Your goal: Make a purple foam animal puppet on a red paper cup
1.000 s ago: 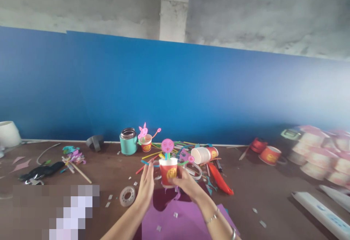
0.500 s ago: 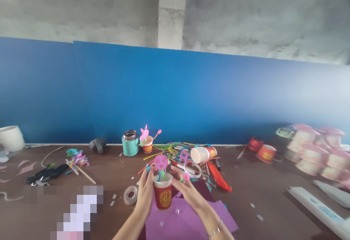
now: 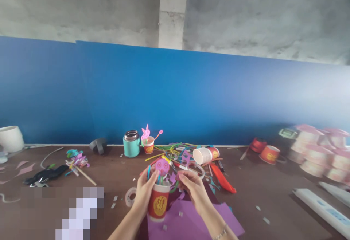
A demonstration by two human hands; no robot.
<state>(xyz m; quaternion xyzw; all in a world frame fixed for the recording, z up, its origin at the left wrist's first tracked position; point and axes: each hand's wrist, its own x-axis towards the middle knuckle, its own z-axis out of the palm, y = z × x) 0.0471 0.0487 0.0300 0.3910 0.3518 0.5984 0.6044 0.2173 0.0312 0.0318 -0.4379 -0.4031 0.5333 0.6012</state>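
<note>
A red paper cup [image 3: 159, 204] with a gold emblem and white rim stands slightly tilted over purple paper [image 3: 197, 218]. My left hand [image 3: 144, 189] is closed around its left side. A pink round cutout with a drawn face [image 3: 162, 166] rises from the cup on blue and green straws. A blue straw end [image 3: 148, 172] sticks up by my left fingers. On the cup's right, my right hand [image 3: 193, 189] pinches the outer end of a bent green straw [image 3: 174, 187]; the small pink disc at that end is mostly covered by my fingers.
Behind lie a heap of coloured straws [image 3: 169, 148], stacked paper cups [image 3: 202, 156] on their side and a turquoise jar [image 3: 131, 145]. A similar decorated cup [image 3: 149, 146] stands beside the jar. A tape roll [image 3: 129, 197] is at left, a power strip [image 3: 319, 211] at right.
The cup has come nearer and lower, shifting a little left. My right hand has left the cup's side and now pinches the green straw's end; the left hand stays on the cup.
</note>
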